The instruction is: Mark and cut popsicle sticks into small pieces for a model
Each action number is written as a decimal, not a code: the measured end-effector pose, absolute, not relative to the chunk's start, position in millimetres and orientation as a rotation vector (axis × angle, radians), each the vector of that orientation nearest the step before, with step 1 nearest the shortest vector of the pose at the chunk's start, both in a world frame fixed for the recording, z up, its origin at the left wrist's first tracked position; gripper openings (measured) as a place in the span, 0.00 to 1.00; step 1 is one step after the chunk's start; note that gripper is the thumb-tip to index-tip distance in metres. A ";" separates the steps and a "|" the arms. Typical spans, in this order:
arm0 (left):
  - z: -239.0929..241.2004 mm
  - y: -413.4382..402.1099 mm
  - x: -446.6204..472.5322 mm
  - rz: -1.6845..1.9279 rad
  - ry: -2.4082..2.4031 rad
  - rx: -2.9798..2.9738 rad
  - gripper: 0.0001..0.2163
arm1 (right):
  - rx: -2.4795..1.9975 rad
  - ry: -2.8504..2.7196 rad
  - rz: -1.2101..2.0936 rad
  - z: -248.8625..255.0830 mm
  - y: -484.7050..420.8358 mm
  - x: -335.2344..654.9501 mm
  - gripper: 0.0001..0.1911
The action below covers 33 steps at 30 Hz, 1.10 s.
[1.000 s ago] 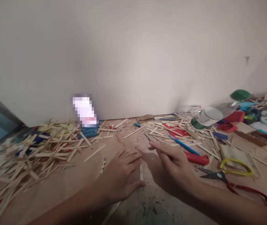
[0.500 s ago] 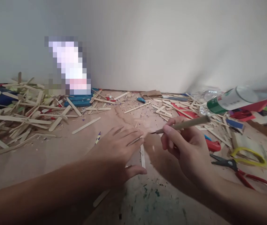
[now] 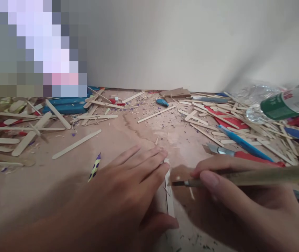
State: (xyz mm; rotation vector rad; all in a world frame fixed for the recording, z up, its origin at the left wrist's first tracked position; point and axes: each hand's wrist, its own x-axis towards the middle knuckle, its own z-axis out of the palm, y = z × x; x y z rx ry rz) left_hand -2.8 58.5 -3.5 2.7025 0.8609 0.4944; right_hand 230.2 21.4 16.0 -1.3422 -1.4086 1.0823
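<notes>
My left hand lies flat, fingers stretched out, pressing a thin wooden stick down on the brown worktop. My right hand is closed round a long tan-handled craft knife. The knife's dark tip points left and sits just right of the stick's upper end, close to my left fingertips. Most of the stick is hidden under my left hand.
Loose wooden sticks are heaped at the left and scattered at the back right. A red-handled cutter and a blue pen lie right of my hands. A plastic bottle lies at the far right. A striped pencil stub rests left.
The view has dropped closer to the worktop. My right hand has lowered the knife from a raised angle to nearly level, its tip now beside the stick. My left hand stays on the stick.
</notes>
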 end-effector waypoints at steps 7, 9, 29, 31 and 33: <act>-2.0 60.3 -2.1 0.474 0.857 2.645 0.27 | -1.339 -1.618 1.052 20.7 23.3 230.7 0.06; -0.9 60.3 -2.4 0.486 0.858 2.639 0.27 | -1.342 -1.614 1.066 20.0 23.4 232.0 0.06; -0.4 58.6 -2.0 0.467 0.887 2.610 0.29 | -1.347 -1.393 1.488 17.4 27.2 235.6 0.13; 0.1 59.1 -1.7 0.467 0.893 2.620 0.29 | -1.323 -1.391 1.483 18.7 27.1 235.8 0.14; 0.5 59.6 -1.3 0.455 0.898 2.630 0.29 | -1.309 -1.359 1.488 18.8 27.0 235.6 0.13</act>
